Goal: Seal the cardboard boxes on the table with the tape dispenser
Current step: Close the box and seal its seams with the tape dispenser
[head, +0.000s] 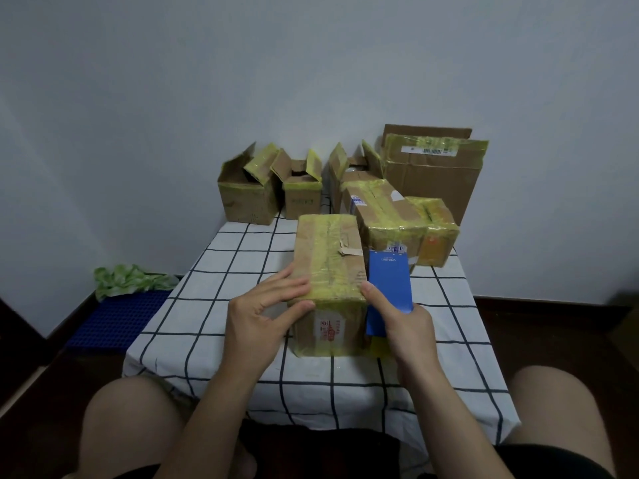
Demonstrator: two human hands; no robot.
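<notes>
2 hands flank the nearest cardboard box [328, 257] on the checked surface [207, 305]. Its near left top edge lies under the straight fingers of the left hand [262, 312], thumb on the front face. At its right side, the right hand [404, 326] grips the blue tape dispenser [389, 281], thumb touching the box's top corner.

Black shorts [546, 461]; knees [131, 420], forearms [218, 409], left hand [256, 319], right hand [404, 326] all bare.

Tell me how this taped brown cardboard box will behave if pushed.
Likely stiff: the taped brown cardboard box shows square edges under the left hand. Its glossy yellowish tape may be slick. Lying lengthwise on the checked tablecloth, it should slide, not tip.
</notes>
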